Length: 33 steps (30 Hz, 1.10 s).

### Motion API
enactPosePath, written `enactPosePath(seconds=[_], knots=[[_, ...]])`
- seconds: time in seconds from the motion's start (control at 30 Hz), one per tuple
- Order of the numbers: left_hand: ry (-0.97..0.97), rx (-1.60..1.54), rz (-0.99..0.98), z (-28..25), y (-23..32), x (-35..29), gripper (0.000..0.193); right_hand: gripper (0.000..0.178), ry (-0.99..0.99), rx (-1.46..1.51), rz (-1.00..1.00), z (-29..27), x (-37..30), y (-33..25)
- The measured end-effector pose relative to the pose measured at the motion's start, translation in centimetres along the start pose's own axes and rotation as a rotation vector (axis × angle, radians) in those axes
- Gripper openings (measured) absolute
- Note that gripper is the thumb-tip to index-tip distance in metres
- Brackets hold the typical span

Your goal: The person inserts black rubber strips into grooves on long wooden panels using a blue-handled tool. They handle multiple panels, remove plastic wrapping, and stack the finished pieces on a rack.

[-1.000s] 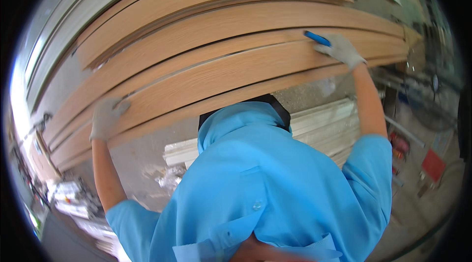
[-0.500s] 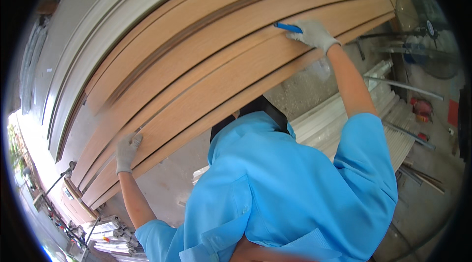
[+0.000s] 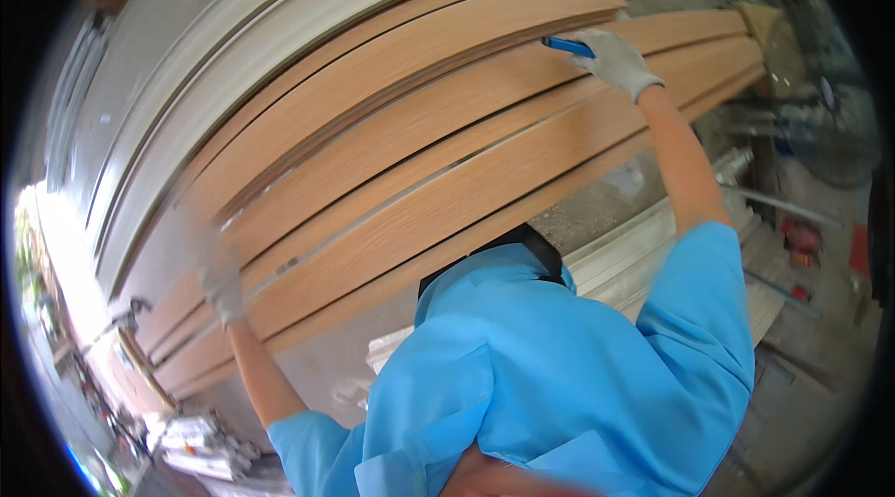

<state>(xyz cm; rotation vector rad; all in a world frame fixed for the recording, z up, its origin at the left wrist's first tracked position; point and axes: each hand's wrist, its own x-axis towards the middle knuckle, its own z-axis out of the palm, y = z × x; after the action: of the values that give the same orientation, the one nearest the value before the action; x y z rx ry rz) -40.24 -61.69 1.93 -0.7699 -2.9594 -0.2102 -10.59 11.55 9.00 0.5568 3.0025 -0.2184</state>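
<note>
Long wood-grain planks (image 3: pixel 373 205) lie side by side at a slant in front of me, with dark gaps between them. My right hand (image 3: pixel 615 63), in a pale work glove, is closed around a slim blue tool (image 3: pixel 569 48) that looks like a utility knife. This hand is over the far planks, towards their right end. My left hand (image 3: pixel 218 278), gloved as well, is over the planks near their left end. Motion smears its fingers, so I cannot make out their position or whether they touch the wood.
Beyond the planks run long whitish profiles (image 3: pixel 308 17). A stack of pale strips (image 3: pixel 643 259) lies to my right, near metal bars (image 3: pixel 783 206). At lower left is a pile of wrapped lengths (image 3: pixel 205 446). A fan (image 3: pixel 828 124) stands at the far right.
My left hand has lifted off the near planks and swings away from me, blurred. My right hand, still holding the blue tool, has shifted to the farther planks. The view has tilted slightly.
</note>
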Motion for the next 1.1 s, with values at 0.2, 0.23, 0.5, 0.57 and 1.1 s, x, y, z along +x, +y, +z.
enactPosePath(seconds=[0.2, 0.23, 0.5, 0.57, 1.1], knots=[[0.008, -0.14, 0.104, -0.7, 13.5, 2.3, 0.05, 0.037, -0.124, 0.314, -0.166, 0.2, 3.9, -11.5], [0.059, -0.231, 0.146, -1.3, 15.8, 2.6, 0.05, 0.037, -0.109, 0.371, -0.179, -0.3, 4.4, -13.2], [0.067, -0.314, 0.09, -2.7, 22.2, 3.0, 0.045, 0.038, 0.21, 0.108, -0.364, 1.2, 13.3, -20.3], [0.093, -0.33, 0.022, -1.9, 20.8, 2.0, 0.042, 0.039, 0.236, 0.075, -0.347, 1.9, 15.6, -20.5], [0.534, -0.119, -0.494, -0.2, 14.3, -8.5, 0.042, 0.052, 0.379, -0.112, -0.59, 2.0, 23.7, -20.7]])
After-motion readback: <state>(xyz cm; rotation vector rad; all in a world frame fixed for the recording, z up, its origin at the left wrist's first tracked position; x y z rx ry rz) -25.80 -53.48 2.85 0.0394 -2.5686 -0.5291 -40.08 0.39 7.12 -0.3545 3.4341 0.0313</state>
